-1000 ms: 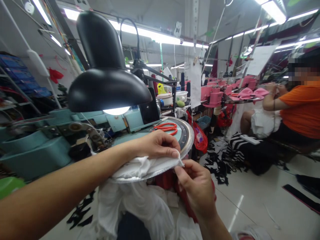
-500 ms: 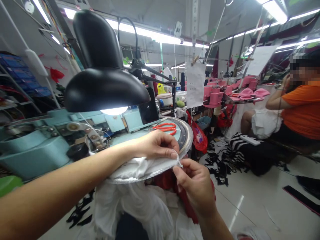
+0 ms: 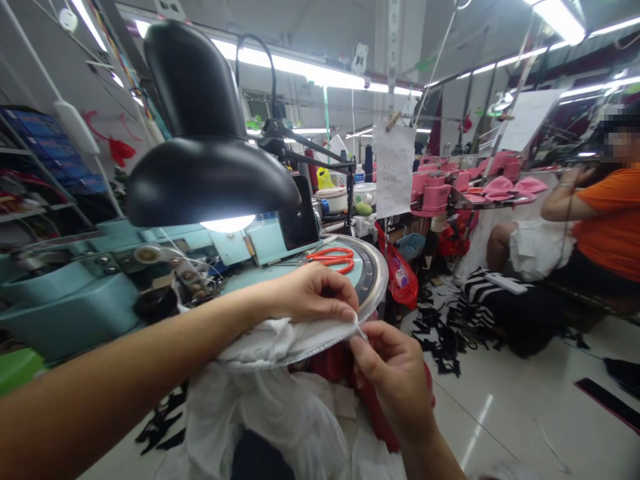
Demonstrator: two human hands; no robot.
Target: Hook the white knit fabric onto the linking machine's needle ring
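White knit fabric (image 3: 280, 340) lies along the near rim of a round dial ringed with fine metal points (image 3: 320, 348), and its loose part hangs below in folds. My left hand (image 3: 313, 293) rests over the dial, thumb and fingers pinched on the fabric's upper edge. Just below and to the right, outside the rim, my right hand (image 3: 393, 363) pinches the same edge between thumb and forefinger. The two sets of fingertips are close together. Behind my left hand, red-handled scissors (image 3: 330, 259) lie on the dial's pale green top.
A black lamp (image 3: 210, 180) hangs low over the teal machine (image 3: 65, 293). A phone (image 3: 299, 213) leans behind the dial. To the right are a red bag (image 3: 403, 277), black scraps (image 3: 445, 333) on the floor and a seated person in orange (image 3: 613, 220).
Both hands keep their pinch on the white fabric with only slight finger movement. The view has shifted a little, so the background sits slightly further right.
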